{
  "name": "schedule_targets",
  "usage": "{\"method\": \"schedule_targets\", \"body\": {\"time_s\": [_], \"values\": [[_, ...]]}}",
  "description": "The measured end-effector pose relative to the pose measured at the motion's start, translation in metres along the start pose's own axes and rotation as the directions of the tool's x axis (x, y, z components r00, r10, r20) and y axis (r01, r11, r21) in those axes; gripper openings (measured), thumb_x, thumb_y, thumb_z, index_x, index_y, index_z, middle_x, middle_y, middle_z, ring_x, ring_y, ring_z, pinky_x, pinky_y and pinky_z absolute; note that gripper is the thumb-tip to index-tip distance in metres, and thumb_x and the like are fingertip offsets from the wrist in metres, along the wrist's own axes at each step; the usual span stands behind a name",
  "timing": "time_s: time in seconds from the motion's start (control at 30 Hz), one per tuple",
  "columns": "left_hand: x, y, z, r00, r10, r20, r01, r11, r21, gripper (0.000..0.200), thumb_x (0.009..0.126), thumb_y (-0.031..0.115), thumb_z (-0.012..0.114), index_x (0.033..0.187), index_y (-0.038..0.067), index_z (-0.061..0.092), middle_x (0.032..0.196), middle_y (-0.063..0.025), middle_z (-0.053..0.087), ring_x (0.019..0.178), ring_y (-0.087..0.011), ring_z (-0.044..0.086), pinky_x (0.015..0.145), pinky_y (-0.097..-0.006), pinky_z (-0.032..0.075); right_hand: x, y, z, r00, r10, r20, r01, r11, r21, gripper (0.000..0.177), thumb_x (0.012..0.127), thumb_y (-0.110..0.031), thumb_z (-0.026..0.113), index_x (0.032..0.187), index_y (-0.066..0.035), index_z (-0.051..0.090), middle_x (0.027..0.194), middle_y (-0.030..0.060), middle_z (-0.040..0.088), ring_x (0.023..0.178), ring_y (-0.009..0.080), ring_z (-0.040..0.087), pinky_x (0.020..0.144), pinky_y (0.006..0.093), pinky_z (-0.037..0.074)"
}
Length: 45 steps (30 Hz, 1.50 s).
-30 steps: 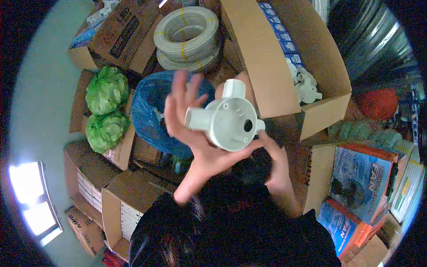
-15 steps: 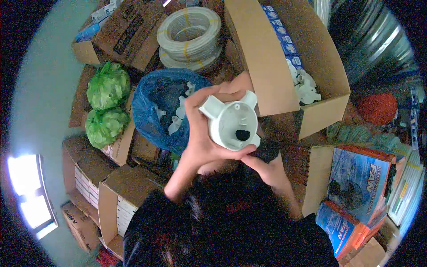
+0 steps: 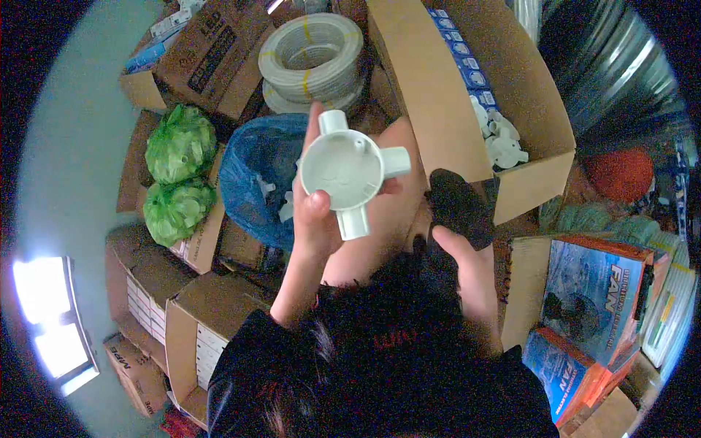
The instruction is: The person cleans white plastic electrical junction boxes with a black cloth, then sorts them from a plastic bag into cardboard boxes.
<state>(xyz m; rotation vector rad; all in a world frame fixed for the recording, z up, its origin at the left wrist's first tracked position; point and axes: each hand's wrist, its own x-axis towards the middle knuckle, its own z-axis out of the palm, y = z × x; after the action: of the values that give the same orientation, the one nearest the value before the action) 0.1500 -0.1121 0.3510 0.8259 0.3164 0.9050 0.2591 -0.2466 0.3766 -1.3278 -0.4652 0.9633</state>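
My left hand holds up a white round junction box with three short pipe spouts, its hollow side facing me. The thumb rests on its rim and the fingers reach behind it. To the right, my right hand is apart from the box, thumb raised against a dark rounded object. That object hides the other fingers, and its kind cannot be made out. Behind my left hand a blue plastic bag stands open with several white fittings inside.
An open carton at upper right holds blue packets and white fittings. Coiled pipe lies at the back. Green bags and cartons are on the left, fan boxes on the right.
My right hand has let go of the junction box and moved right and slightly up. My left hand has turned the box and shifted it left.
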Motion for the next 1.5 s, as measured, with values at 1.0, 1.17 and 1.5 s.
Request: {"method": "schedule_targets", "body": {"time_s": [1.0,1.17,1.5], "values": [[-0.005,-0.015,-0.025,0.974,-0.133,0.182,0.107,0.983,0.147,0.047,0.072,0.036,0.048,0.098,-0.002,0.055,0.099,-0.0141,0.056,0.090,-0.0243,0.056,0.079,-0.0322,0.043,0.005,0.011,-0.019,0.770,0.419,0.481,-0.550,0.818,0.169,0.032,0.064,-0.012,0.067,0.090,-0.001,0.052,0.063,0.0058,0.052,0.053,0.0158,0.050,0.050,0.0253,0.040],[-0.004,-0.019,-0.013,0.988,-0.085,0.127,0.067,0.987,0.145,0.051,0.078,0.045,0.037,0.102,0.001,0.050,0.095,-0.0173,0.056,0.083,-0.0266,0.056,0.072,-0.0353,0.045,0.006,0.040,-0.026,0.643,0.223,0.732,-0.690,0.584,0.428,0.023,0.072,-0.018,0.058,0.082,0.000,0.048,0.051,0.0023,0.040,0.045,0.0104,0.038,0.043,0.0244,0.030],[-0.006,0.006,0.005,0.887,-0.448,0.113,0.462,0.857,-0.227,0.078,0.084,0.060,0.012,0.106,-0.004,0.050,0.088,-0.0219,0.058,0.078,-0.0264,0.058,0.064,-0.0338,0.048,0.002,0.036,-0.026,0.878,-0.062,0.474,0.230,0.924,-0.306,0.025,0.065,-0.012,0.068,0.087,-0.005,0.058,0.080,0.0088,0.060,0.074,0.0225,0.059,0.068,0.0317,0.045]]}}
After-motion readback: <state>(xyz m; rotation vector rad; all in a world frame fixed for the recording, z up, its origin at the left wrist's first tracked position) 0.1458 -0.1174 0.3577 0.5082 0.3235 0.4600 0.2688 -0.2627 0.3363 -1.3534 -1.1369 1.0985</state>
